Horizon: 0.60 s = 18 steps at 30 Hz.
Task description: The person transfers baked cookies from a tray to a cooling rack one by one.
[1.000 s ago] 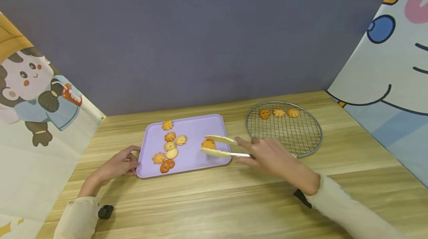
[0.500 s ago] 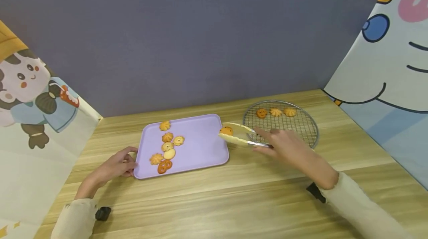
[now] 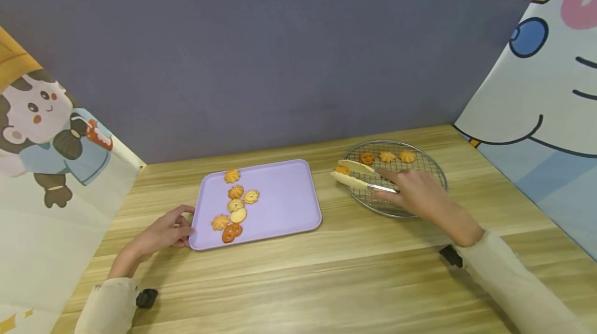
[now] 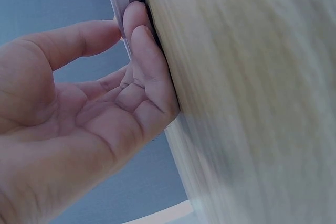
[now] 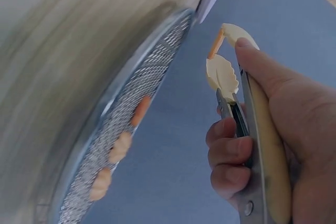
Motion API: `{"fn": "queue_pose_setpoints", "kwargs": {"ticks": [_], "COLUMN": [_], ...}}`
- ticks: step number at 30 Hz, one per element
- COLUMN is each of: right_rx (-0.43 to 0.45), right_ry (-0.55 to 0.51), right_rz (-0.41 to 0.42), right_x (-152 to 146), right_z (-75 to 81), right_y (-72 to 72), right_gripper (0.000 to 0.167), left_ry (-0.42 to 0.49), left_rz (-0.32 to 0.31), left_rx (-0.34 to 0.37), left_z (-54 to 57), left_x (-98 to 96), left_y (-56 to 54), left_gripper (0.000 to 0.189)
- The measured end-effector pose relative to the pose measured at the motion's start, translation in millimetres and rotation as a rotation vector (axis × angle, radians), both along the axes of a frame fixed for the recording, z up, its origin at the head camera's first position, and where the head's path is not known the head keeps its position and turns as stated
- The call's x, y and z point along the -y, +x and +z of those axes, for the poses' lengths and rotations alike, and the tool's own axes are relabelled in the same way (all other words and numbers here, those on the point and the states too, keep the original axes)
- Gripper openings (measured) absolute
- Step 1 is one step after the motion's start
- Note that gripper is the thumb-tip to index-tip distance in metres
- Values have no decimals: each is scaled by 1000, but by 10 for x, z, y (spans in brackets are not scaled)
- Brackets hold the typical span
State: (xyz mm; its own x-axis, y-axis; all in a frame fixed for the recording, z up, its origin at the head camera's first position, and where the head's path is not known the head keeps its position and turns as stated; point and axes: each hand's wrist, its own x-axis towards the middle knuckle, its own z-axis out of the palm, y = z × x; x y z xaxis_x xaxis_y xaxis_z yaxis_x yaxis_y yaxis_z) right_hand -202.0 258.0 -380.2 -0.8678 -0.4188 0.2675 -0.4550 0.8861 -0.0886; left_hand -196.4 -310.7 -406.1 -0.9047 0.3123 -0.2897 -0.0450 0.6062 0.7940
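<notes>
My right hand [image 3: 415,191] grips a pair of tongs [image 5: 257,145] with cream scalloped tips. Between those tips a thin round orange-brown cookie [image 5: 216,44] is pinched, held over the left edge of a round wire rack [image 3: 396,213]. At the left, my left hand [image 3: 163,228] holds the near left edge of a lilac tray [image 3: 284,194]. Thumb on the rim and fingers underneath show in the left wrist view. Several cookies lie on the tray's left half, among them a pretzel-shaped one [image 3: 231,233] and a plain oval one [image 3: 238,215].
Three cookies sit in a row at the back of the rack: a brown round one [image 3: 367,158] and two ridged ones, one a flower-shaped cookie [image 3: 407,156]. The wooden table [image 3: 280,282] meets a grey back panel [image 3: 289,64]; printed cartoon panels stand at both sides.
The tongs, with the cookie between their tips, have moved right, from above the tray's right side to the rack's left edge. My left hand stays at the tray.
</notes>
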Motion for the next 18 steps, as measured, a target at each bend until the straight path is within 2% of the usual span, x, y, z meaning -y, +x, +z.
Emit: {"fn": "queue_pose_setpoints", "kwargs": {"ticks": [9, 18], "right_rx": [-1, 9], "right_ry": [12, 0], "right_rz": [-36, -45], "right_x": [-140, -194], "right_z": [-89, -161], "right_y": [-89, -138], "right_gripper": [62, 65], "left_ry": [-3, -3], "left_rz": [29, 27], "left_rx": [10, 1], "left_z": [0, -19], "left_x": [-16, -4], "left_y": [16, -2], "left_gripper": [52, 51]}}
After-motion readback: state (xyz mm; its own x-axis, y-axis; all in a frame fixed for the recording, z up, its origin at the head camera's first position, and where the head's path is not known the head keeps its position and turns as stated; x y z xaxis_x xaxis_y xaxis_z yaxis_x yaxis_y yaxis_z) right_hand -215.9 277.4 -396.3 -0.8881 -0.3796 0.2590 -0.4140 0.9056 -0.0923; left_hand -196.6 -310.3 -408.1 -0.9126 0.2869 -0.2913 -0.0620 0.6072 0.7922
